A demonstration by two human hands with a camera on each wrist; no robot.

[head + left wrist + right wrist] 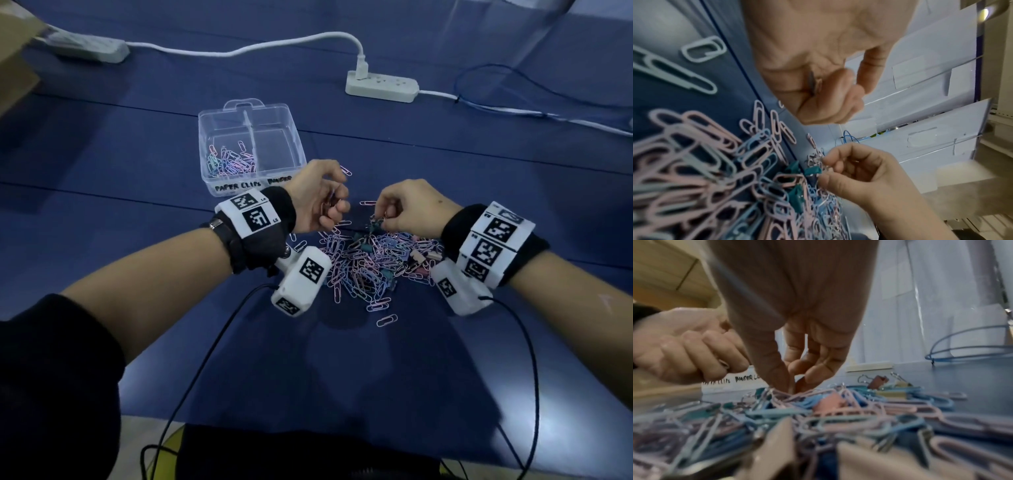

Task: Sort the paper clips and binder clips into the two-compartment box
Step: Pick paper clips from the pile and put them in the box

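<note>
A clear two-compartment box (205, 144) stands behind the hands. Its left half, labelled PAPER CLIPS, holds several pastel paper clips (229, 161); its right half looks bare. A mixed pile of clips (373, 263) lies on the blue cloth in front of it. My left hand (337, 202) hovers over the pile's far left edge, its fingers curled round a few paper clips (815, 84). My right hand (382, 219) reaches into the far edge of the pile. There its thumb and forefinger pinch a teal binder clip (813, 170) by its wire handles.
Two white power strips (382, 85) (85, 48) with cables lie at the back. A blue cable (513, 102) loops at the right, and a cardboard box (13, 65) is at the far left. Stray paper clips (387, 320) lie near the pile. Black wrist-camera cables (205, 356) trail towards me.
</note>
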